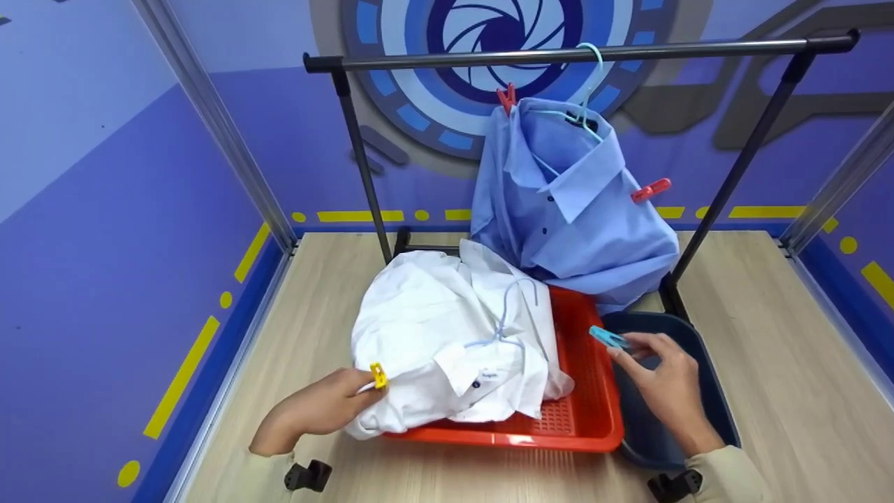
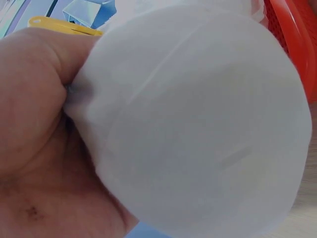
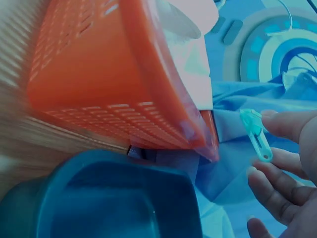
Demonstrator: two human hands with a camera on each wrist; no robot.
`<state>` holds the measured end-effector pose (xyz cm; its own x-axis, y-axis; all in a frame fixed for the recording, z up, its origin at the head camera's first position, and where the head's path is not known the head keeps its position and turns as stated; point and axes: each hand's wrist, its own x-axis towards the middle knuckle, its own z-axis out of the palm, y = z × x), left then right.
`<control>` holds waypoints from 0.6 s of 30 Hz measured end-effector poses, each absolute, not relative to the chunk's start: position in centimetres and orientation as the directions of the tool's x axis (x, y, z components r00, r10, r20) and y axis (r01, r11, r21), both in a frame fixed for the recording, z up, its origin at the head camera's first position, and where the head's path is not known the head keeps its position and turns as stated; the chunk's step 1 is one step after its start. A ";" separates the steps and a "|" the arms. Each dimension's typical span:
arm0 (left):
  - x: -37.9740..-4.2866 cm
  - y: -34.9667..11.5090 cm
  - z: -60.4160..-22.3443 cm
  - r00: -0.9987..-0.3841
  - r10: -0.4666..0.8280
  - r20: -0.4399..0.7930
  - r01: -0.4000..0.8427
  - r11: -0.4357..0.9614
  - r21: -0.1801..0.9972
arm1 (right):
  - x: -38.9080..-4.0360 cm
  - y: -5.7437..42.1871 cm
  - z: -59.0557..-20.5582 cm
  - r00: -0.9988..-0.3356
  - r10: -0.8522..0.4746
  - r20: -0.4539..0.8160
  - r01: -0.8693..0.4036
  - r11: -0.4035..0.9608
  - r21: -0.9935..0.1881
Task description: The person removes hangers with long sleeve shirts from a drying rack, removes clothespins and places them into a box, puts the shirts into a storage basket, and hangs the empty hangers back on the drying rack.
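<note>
In the head view, the left grip (image 1: 328,405) pinches the white shirt (image 1: 412,307) heaped on the red basket (image 1: 590,419), beside a yellow clothespin (image 1: 378,375); the right grip (image 1: 668,377) pinches a turquoise clothespin (image 1: 606,337). Left wrist: the shirt bulges beside the palm. Right wrist: the dark basin (image 3: 99,213) stands beside the basket.

Light's bright and pretty even from where I'm standing, just a white glint on the front rim of the red basket (image 1: 513,441). Head view's reasonably sharp. Left wrist one's duller, the close-up white shirt (image 2: 198,109) soft and greyish. Right wrist's tinted blue-green, the tabletop (image 3: 17,109) streaky with blur.
</note>
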<state>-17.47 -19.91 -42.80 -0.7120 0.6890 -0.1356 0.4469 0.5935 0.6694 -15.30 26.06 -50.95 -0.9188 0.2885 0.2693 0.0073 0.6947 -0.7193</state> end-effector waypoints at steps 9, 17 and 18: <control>-17.4 -19.9 -43.1 -0.715 0.690 -0.110 0.459 0.582 0.671 | -15.3 27.3 -51.4 -0.876 0.410 0.254 0.080 0.644 -0.761; -17.3 -19.9 -43.2 -0.721 0.686 -0.098 0.457 0.577 0.676 | -15.4 28.1 -51.7 -0.882 0.434 0.186 0.151 0.632 -0.760; -17.3 -20.0 -43.2 -0.723 0.683 -0.101 0.453 0.579 0.678 | -15.4 28.2 -51.8 -0.884 0.433 0.179 0.157 0.634 -0.757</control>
<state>-17.34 -19.95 -43.22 -0.7234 0.6831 -0.1007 0.4526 0.5792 0.6779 -15.37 28.19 -51.78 -0.8836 0.4326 0.1790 0.1569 0.6339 -0.7574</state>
